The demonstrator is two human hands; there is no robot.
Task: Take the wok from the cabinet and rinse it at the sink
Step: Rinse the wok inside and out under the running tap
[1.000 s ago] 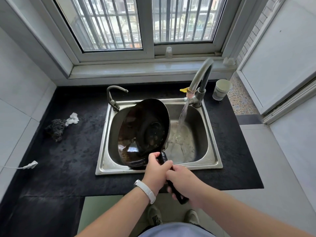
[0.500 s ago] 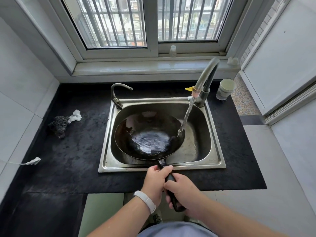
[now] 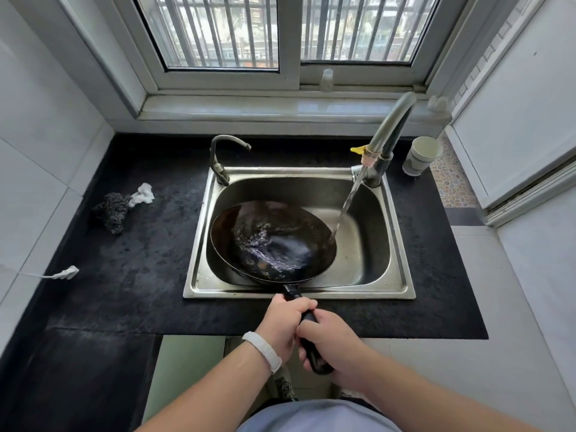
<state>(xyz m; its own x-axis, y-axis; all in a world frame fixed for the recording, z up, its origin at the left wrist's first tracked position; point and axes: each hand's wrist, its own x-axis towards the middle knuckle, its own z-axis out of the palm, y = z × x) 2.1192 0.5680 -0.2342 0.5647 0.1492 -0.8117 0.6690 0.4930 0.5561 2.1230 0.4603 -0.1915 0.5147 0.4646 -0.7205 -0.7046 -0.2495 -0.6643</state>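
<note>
Wok under the running tap

Wok (image 3: 274, 241), dark and stained, sits in the steel sink (image 3: 402, 288), bowl facing up, with water swirling across its inside. Its long black handle (image 3: 307, 316) reaches back over the sink's front rim toward the person. Both hands are clamped on that handle: the left hand (image 3: 285, 322) nearer the pan, with a white wristband (image 3: 261, 350) on the wrist, and the right hand (image 3: 333, 344) just behind it, closed round the handle's end.

Water (image 3: 347, 204) falls in a slanted stream from the tall faucet (image 3: 389, 126) at the sink's back right corner and meets the wok's right edge. A smaller curved tap (image 3: 221, 157) stands at the back left corner, close above the wok's far rim (nothing comes from it).

On the black counter (image 3: 140, 275) to the left lie a dark scouring pad (image 3: 110, 210) with a white scrap (image 3: 143, 193) touching it, and nearer the wall a white plug on a cord (image 3: 67, 272). A pale cup (image 3: 420, 155) stands just right of the tall faucet. A barred window (image 3: 280, 29) looks over the sink.
</note>
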